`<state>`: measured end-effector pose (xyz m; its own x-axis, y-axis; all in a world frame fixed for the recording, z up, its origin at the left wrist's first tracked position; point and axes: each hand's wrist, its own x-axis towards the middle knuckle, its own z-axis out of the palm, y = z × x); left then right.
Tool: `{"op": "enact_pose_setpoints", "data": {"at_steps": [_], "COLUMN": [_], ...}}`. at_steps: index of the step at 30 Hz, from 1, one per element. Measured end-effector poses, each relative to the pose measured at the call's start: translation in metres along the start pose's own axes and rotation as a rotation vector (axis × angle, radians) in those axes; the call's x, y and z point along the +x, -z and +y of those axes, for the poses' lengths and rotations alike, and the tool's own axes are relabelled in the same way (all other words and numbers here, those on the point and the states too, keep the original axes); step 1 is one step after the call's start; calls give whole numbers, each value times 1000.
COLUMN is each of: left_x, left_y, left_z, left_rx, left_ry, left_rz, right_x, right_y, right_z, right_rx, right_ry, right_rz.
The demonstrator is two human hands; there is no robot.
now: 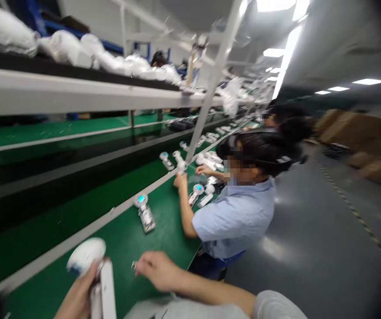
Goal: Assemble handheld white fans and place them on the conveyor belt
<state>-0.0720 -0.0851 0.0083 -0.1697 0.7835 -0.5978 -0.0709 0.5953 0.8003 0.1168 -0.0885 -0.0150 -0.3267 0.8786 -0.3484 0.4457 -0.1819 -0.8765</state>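
My left hand [79, 292] is at the bottom left, closed around a white handheld fan [92, 266] with a round head and a flat white handle. My right hand [157, 268] hovers just right of it over the green bench [123, 239], fingers curled in a pinch on a small metallic part [133, 265] too small to name. Both hands are smeared by motion.
Another white fan with a lit blue centre [143, 212] lies on the bench ahead. A co-worker in a light blue shirt [237, 217] works at the neighbouring spot with several fans. A dark conveyor belt [60, 177] runs on the left, beneath a shelf of white bags [77, 48].
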Motion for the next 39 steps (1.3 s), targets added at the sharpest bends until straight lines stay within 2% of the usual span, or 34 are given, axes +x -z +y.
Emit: {"op": "enact_pose_setpoints", "data": {"at_steps": [2, 3, 5, 9, 12, 17, 24, 30, 33, 39], "left_x": [-12, -16, -20, -27, -33, -35, -36, -27, -24, -25], "left_y": [-4, -5, -9, -15, -20, -28, -30, -23, -20, -26], "left_z": [-13, -16, -19, -16, -14, -11, -10, -22, -23, -17], "left_rx": [-131, -195, -190, -239, -292, -268, -230, 3, 46, -84], "left_ry": [94, 94, 21, -56, -62, -37, -85, -181, -130, -33], "left_rz": [-64, -94, -53, -83, -101, -52, -57, -25, -50, -76], "right_x": [-9, -13, -16, -22, -26, -25, -18, -10, -6, 5], "right_y": [0, 0, 1, 1, 0, -3, 0, 2, 1, -5], "right_z": [-8, -13, -21, -32, -39, -42, -37, -36, -34, -27], "right_rx": [-30, -25, -22, -40, -59, -73, -150, -252, -236, -200], "right_ry": [106, 158, 174, 223, 237, 284, 262, 247, 234, 189], "right_rz": [-11, -33, -75, -143, -190, -231, -234, -307, -332, -390]}}
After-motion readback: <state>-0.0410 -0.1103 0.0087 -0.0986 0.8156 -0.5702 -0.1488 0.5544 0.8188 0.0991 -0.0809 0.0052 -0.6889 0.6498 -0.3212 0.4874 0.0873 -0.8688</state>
